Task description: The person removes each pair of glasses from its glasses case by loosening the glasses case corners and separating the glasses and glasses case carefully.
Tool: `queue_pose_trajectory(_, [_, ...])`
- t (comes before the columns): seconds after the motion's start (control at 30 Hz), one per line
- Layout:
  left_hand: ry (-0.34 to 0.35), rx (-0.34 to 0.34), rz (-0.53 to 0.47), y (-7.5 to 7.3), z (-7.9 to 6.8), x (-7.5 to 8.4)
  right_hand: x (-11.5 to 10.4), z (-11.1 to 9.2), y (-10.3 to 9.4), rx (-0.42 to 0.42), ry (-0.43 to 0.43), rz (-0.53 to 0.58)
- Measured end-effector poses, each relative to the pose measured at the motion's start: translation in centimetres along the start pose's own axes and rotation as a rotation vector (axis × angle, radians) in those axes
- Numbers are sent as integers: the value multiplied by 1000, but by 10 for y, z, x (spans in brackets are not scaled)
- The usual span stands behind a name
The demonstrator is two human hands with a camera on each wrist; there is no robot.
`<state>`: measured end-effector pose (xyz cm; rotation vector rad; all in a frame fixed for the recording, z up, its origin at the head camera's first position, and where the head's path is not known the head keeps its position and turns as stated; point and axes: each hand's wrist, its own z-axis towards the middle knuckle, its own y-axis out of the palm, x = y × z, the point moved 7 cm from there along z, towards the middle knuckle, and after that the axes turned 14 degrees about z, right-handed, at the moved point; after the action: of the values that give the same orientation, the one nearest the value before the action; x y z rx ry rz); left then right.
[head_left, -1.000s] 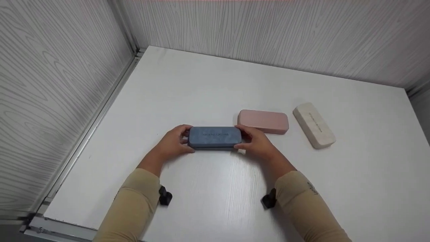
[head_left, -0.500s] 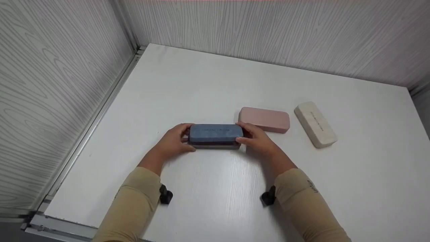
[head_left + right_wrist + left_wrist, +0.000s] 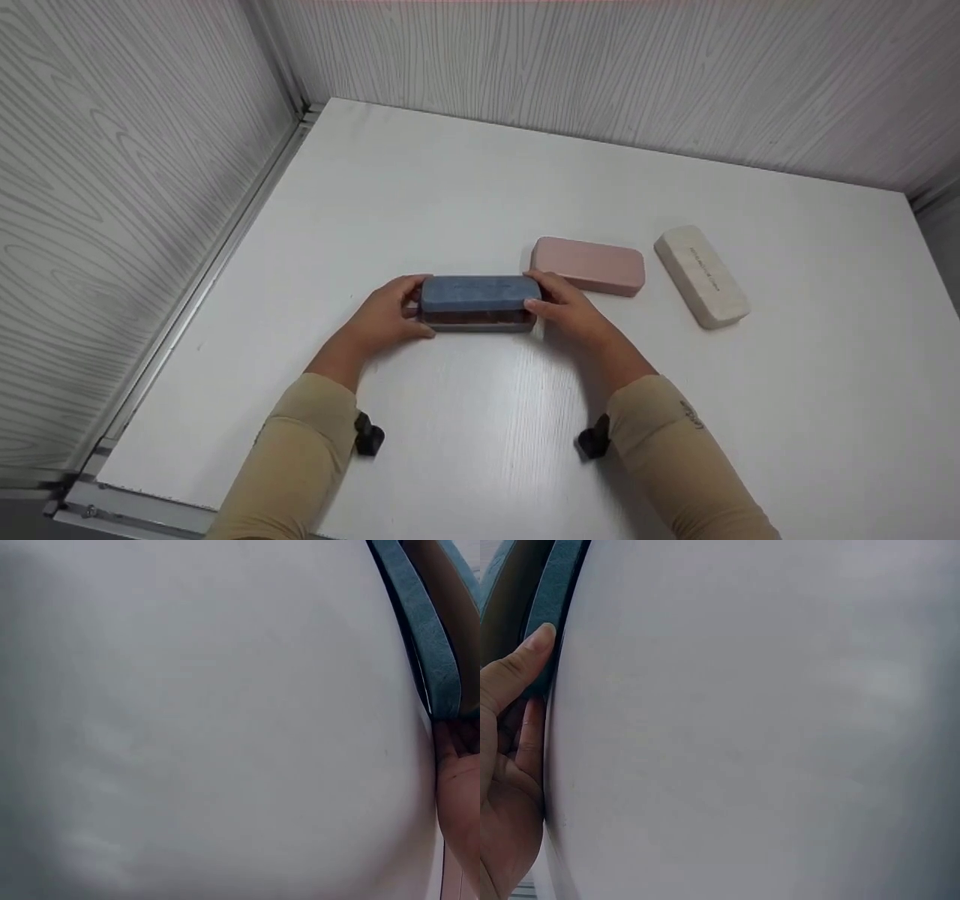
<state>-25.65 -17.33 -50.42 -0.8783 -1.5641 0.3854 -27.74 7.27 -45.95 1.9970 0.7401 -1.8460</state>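
A blue glasses case (image 3: 480,294) lies in the middle of the table in the head view, its lid partly raised along the near side and a dark brown inside showing in the gap. My left hand (image 3: 380,324) grips its left end, and in the left wrist view the thumb (image 3: 525,660) presses on the front of the lower half. At the other end my right hand (image 3: 576,319) holds the case, thumb at the lid's front edge. In the right wrist view, fingers of that hand (image 3: 459,784) reach under the end of the case.
Just behind my right hand lies a closed pink glasses case (image 3: 589,264). Farther right a cream glasses case (image 3: 701,277) with printed lettering lies at a slant. Wood-grain panels (image 3: 585,75) stand at the back and left of the white table (image 3: 465,442).
The blue case's lid has tilted up and back, widening the gap at its near side. My right thumb has risen with the lid; the left hand has stayed in place.
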Motion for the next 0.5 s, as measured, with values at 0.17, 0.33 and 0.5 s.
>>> queue_pose_trajectory(0.17, [10, -11, -15, 1, 0, 0, 13, 7, -3, 9, -3, 120])
queue_pose_trajectory(0.33, [13, -22, -31, 2, 0, 0, 27, 12, -5, 39, 11, 167])
queue_pose_trajectory(0.5, [15, -20, -17, 1, -1, 1, 27, 13, -5, 82, 32, 172])
